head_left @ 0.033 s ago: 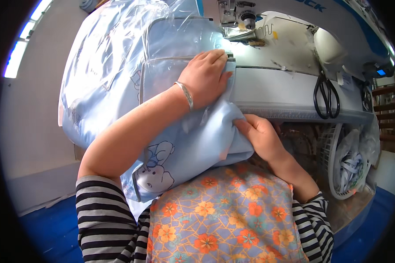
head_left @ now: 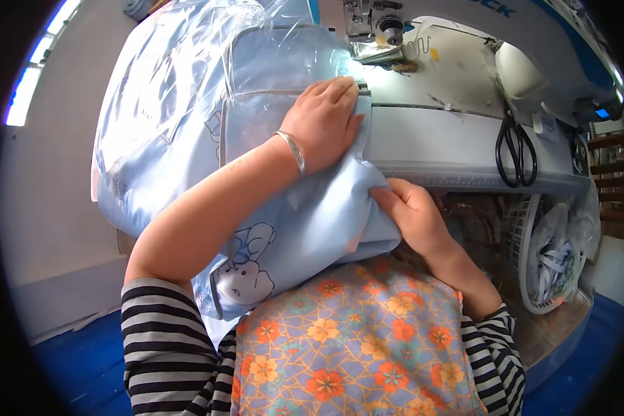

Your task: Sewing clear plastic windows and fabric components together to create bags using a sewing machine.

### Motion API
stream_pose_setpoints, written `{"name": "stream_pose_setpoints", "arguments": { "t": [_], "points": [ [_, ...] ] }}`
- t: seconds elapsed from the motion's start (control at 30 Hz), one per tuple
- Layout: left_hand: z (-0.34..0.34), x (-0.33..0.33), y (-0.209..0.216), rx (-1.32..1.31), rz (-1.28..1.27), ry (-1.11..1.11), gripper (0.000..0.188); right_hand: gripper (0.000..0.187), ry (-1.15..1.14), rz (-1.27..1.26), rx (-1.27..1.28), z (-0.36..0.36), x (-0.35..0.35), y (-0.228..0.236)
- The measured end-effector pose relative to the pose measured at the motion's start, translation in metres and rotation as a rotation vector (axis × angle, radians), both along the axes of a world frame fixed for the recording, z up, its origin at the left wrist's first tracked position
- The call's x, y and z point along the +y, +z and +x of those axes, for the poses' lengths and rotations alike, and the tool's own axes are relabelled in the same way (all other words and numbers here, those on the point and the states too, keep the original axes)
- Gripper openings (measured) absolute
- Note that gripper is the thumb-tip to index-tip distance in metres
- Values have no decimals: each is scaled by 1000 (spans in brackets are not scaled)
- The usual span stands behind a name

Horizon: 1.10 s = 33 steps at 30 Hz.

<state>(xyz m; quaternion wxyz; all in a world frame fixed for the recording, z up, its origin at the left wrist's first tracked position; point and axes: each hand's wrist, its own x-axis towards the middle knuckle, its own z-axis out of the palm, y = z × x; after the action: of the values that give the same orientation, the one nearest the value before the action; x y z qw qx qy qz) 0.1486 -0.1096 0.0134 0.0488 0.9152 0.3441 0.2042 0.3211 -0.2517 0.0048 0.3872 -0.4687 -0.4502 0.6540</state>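
A light blue fabric piece [head_left: 312, 229] with grey piping and printed cartoon bears drapes from the sewing table over my lap. My left hand [head_left: 324, 125] lies flat on it, fingers stretched toward the lit area below the head of a sewing machine [head_left: 390, 31]. Close to the table's front edge, my right hand [head_left: 414, 215] pinches a fold of the same fabric between thumb and fingers. Clear plastic film [head_left: 180, 62] covers the far left part of the cloth. The fabric's underside is hidden.
Black-handled scissors [head_left: 515, 152] lie on the table at the right, by a ruler strip [head_left: 457, 179] along the front edge. Below hangs a white plastic basket [head_left: 532, 263] holding a bag of pale strips. The machine's arm [head_left: 568, 48] spans the back right.
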Motion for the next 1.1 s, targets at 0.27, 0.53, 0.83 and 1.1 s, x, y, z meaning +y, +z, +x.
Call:
{"name": "stream_pose_setpoints", "arguments": {
  "t": [0.27, 0.53, 0.83, 1.1],
  "points": [
    [-11, 8, 2, -51, 77, -36, 32, 19, -657, 767, -1342, 118, 9, 23],
    [-12, 16, -4, -64, 97, 9, 5, 44, -466, 650, -1639, 149, 22, 27],
    [-14, 24, -10, -291, -17, 24, 7, 51, -255, -154, 48, 65, 7, 60],
    [-11, 26, -7, -326, -92, 45, 11, 58, -108, -284, -307, -6, 43, 67]
  ]
}}
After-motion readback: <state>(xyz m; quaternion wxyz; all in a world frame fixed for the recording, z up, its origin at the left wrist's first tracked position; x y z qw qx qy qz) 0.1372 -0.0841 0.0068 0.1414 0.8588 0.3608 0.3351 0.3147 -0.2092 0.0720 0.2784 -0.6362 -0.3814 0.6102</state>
